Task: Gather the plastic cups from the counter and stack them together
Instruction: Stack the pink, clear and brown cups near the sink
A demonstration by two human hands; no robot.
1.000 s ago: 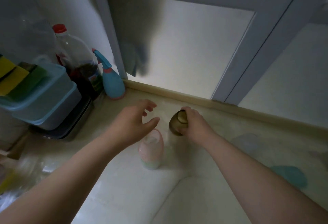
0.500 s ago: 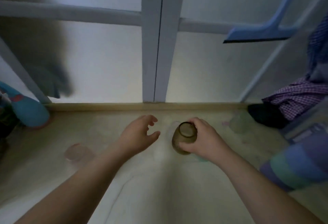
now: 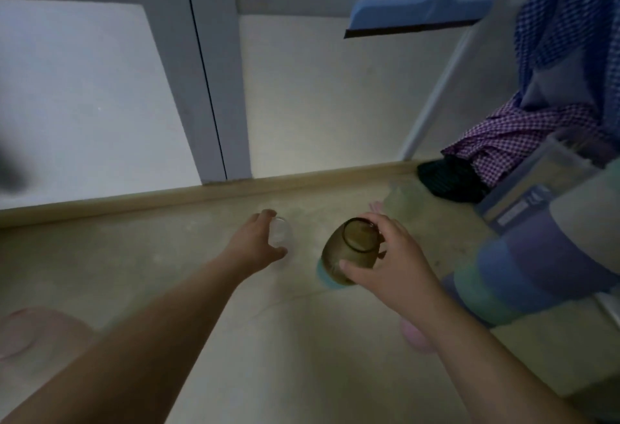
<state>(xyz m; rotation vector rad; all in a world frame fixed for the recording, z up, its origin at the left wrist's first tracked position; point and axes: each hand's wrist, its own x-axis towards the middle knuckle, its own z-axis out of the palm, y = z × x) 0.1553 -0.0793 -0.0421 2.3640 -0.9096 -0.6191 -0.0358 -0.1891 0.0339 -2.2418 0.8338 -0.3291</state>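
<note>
My right hand [image 3: 389, 266] grips a brown see-through cup [image 3: 352, 249], tilted with its mouth towards me, just above a light blue cup [image 3: 323, 277] standing on the counter [image 3: 167, 256]. My left hand [image 3: 251, 244] curls round a small clear cup [image 3: 281, 234] near the back edge, finger and thumb on either side of it. A blurred pink cup [image 3: 30, 333] stands at the lower left. By the back right corner is a pale green cup [image 3: 402, 193]. Something pink [image 3: 414, 338] shows under my right wrist.
A blurred stack of purple, blue and green cups [image 3: 523, 266] lies at the right, close to the camera. Behind it are a clear lidded box [image 3: 523, 202], checked cloths [image 3: 523, 135] and a dark cloth [image 3: 449, 178]. A blue squeegee [image 3: 412, 17] hangs on the window frame [image 3: 208, 88].
The view swung right. My left hand reached forward and closed round the clear cup. My right hand carried the brown cup over the light blue cup.
</note>
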